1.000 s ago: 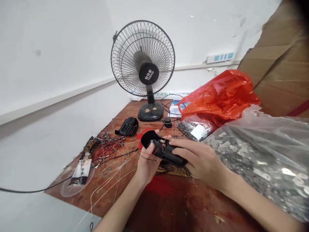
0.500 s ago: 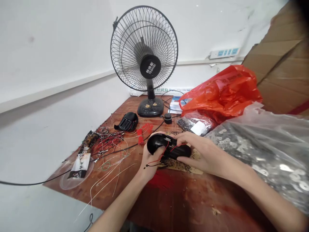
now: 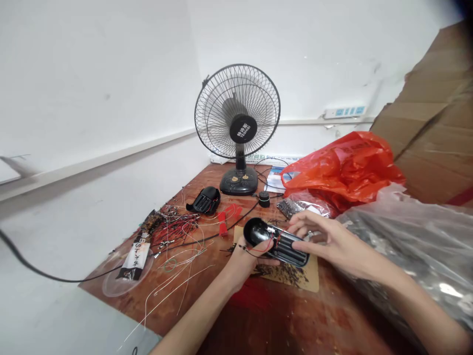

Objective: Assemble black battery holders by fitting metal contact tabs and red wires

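A black plastic battery housing (image 3: 288, 249), with a rounded hollow end and long battery slots, is held tilted above the table. Thin red and black wires (image 3: 271, 240) run inside it and trail over its left side. My left hand (image 3: 254, 254) grips the rounded end, thumb inside the shell and fingers underneath. My right hand (image 3: 318, 231) is at the other end; its thumb lies over the slots and its curled fingers are at the far edge, partly hidden. Beneath is a piece of cardboard (image 3: 310, 281) scattered with small dark bits.
A second black housing (image 3: 205, 201) lies near the black fan (image 3: 240, 182). Bundled red and black wires (image 3: 181, 224) and loose pale strands (image 3: 166, 291) are at left. A red plastic bag (image 3: 343, 172) and a clear bag of metal pieces (image 3: 399, 251) fill the right.
The housing has turned so its slots face the camera more. My right hand's grip has shifted, its thumb moving onto the slots. The camera view has tilted up.
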Tool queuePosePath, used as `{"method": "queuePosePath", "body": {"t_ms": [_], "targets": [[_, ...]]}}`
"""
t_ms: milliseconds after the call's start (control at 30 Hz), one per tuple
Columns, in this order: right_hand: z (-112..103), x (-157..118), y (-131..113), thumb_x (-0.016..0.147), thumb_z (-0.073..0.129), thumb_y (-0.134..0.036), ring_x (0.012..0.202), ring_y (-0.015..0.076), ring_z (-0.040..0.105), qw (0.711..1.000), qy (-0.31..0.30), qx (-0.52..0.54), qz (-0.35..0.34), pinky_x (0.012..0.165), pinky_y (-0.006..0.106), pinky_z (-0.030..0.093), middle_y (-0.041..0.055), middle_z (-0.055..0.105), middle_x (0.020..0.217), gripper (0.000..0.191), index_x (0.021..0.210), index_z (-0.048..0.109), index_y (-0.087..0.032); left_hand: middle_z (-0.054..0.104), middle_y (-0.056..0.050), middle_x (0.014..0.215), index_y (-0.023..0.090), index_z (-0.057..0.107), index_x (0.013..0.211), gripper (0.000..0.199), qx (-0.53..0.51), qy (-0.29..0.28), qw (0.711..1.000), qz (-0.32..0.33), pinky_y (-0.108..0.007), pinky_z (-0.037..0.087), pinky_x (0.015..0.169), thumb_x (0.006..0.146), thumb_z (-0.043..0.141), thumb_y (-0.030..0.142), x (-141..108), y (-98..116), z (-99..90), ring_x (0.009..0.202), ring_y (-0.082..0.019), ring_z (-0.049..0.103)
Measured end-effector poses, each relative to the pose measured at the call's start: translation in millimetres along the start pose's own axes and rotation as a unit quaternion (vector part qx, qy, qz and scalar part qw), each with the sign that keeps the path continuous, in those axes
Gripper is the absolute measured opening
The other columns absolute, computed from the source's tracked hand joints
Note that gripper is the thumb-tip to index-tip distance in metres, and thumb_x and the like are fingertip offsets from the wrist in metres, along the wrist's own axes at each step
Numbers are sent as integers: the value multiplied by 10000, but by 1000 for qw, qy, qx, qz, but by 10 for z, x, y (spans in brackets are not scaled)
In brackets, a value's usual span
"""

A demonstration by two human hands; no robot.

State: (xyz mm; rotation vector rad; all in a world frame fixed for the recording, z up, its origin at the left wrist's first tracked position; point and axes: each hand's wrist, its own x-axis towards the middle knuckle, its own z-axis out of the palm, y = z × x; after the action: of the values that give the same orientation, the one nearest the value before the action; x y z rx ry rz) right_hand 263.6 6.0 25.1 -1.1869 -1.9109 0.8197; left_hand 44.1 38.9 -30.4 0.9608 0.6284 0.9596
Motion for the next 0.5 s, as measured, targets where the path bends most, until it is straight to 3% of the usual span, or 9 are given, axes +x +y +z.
{"method": "queuePosePath", "body": {"t_ms": [100,200,300,367,433,500], "targets": [[-158,-44,-34,907,638,-467,968,197,647,998,60,-18,9,822,340,554,90,624,1179,428,1227,483,-228,682,-110,1051,109,682,1036,367,-67,13,998,-15,-298,609,693,729,826,248,26,39,6,861,-177,669],[-402,-167,-102,856,673,-518,958,242,667,975,189,-112,7,769,370,570,91,654,1167,482,1227,518,-252,690,-95,1034,110,682,1020,318,-98,59,993,26,-229,571,650,749,806,223,140,227,-93,767,-122,654],[-680,-354,-192,871,641,-541,894,279,667,906,351,-236,29,797,431,534,73,685,1052,367,1120,604,-275,694,-50,967,121,667,946,233,-119,137,978,101,-153,511,585,748,784,156,306,573,-302,690,-66,615],[-842,-466,-235,919,571,-542,912,310,651,858,427,-280,63,808,454,490,66,678,1031,279,1046,622,-298,693,-29,921,135,658,927,237,-120,168,968,140,-145,493,569,724,778,108,378,811,-428,685,-63,609],[-952,-525,-247,916,564,-553,895,321,646,841,455,-281,88,777,456,470,62,682,991,264,981,636,-308,688,-35,902,126,656,902,246,-106,176,966,158,-146,466,533,699,791,93,379,973,-480,707,-80,616],[-976,-514,-238,876,621,-557,847,292,654,870,419,-239,103,756,434,488,55,698,965,271,949,662,-299,687,-39,932,114,662,906,274,-83,174,967,166,-147,467,544,679,813,86,317,1017,-427,732,-83,618]]}}
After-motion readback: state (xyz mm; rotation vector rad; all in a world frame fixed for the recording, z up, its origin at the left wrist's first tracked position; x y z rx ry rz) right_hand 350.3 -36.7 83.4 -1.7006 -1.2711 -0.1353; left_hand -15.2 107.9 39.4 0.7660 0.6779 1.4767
